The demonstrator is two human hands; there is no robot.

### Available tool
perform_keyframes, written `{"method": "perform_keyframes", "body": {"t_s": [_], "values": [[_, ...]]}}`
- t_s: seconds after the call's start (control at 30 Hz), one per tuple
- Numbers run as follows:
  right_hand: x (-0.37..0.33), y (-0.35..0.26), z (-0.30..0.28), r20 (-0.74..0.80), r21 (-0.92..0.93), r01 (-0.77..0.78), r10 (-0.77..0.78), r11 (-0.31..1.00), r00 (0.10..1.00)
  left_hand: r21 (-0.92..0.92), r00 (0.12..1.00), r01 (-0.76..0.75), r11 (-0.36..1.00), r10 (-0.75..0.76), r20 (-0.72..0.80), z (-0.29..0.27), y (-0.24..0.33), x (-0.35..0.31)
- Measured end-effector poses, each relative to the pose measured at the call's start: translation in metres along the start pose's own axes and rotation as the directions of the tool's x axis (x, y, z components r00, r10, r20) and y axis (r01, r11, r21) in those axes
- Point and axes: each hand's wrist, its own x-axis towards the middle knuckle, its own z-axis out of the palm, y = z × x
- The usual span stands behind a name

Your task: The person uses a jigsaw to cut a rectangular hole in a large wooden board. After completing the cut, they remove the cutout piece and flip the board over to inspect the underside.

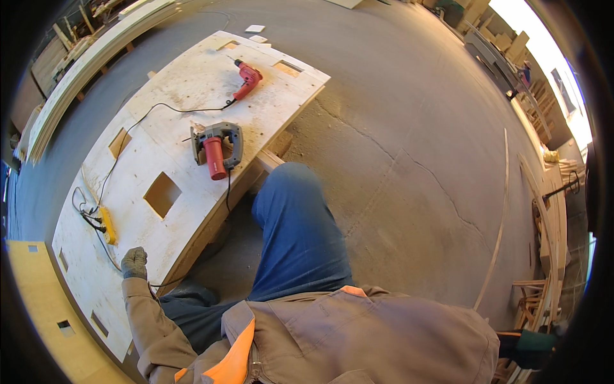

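Jigsaw (215, 153) is laid on its side on the table (160, 144), presumably for safe parking, at one o'clock from the gloved left hand (134, 262), curled into a fist; the right hand cannot be seen.

Person wears brown jacket (384, 336), orange collar lining (235, 355) and zip (256, 370) lower centre, blue trousers (294, 237) mid-frame, grey-green glove (133, 267) on left hand (135, 261).

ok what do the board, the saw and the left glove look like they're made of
Board: probably plywood, unvarnished; it's pale, matte and blotchy.
Saw: likely a plastic shell; smooth red barrel, moulded-looking grey handle.
Left glove: perhaps fabric, dull grey; weave too small to see.
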Motion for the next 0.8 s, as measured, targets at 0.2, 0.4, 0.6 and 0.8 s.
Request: {"method": "perform_keyframes", "body": {"t_s": [0.2, 0.4, 0.6, 0.8], "values": [[0.014, -0.104, 0.026, 0.002, -0.032, 0.287, -0.288, 0.957, 0.958, 0.197, 0.983, -0.183, 0.963, 0.184, 0.015, 0.031, 0.011, 0.009], [0.005, -0.194, 0.061, 0.05, -0.126, 0.478, -0.475, 0.869, 0.878, 0.225, 0.979, -0.2, 0.954, 0.204, 0.002, 0.056, 0.086, -0.055], [0.0, -0.196, 0.082, 0.125, -0.253, 0.506, -0.491, 0.825, 0.862, 0.303, 0.988, -0.15, 0.941, 0.156, 0.004, 0.053, 0.106, -0.097], [0.007, -0.17, 0.055, 0.119, -0.253, 0.453, -0.437, 0.855, 0.892, 0.223, 0.997, -0.071, 0.972, 0.074, -0.004, 0.04, 0.103, -0.123]]}}
